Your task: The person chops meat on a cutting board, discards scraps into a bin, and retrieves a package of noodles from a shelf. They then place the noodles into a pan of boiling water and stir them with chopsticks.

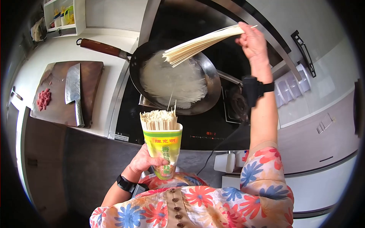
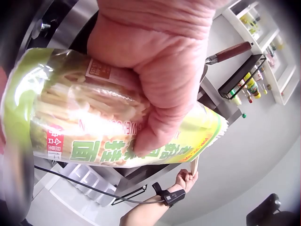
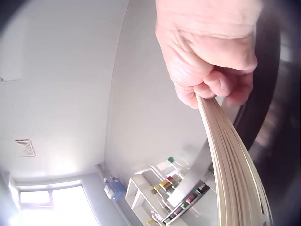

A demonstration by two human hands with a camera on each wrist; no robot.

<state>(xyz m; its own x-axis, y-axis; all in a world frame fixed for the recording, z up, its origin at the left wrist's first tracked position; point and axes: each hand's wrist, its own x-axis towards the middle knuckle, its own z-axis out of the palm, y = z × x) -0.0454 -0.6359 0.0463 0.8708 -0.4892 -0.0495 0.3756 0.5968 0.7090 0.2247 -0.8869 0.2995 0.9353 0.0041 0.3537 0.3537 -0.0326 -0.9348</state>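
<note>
My left hand point(image 1: 144, 161) grips an opened yellow and green packet of dried noodles point(image 1: 163, 142), held upright in front of the body. Pale noodle ends stick out of its top, and one or two strands lean toward the wok. In the left wrist view the thumb presses across the packet's clear film point(image 2: 70, 113). Up at the far right, my right hand point(image 1: 254, 41) pinches one end of a bundle of dried noodles point(image 1: 205, 42). The bundle slants left and fans out over the wok point(image 1: 214, 78), which holds cloudy white liquid with pale strands in it.
Left of the black stove point(image 1: 129, 131), a cutting board point(image 1: 53, 72) carries a cleaver point(image 1: 73, 85) and chopped red meat point(image 1: 43, 99). The wok's wooden handle point(image 1: 99, 46) points left over the counter. A second burner point(image 1: 236, 104) lies right of the wok.
</note>
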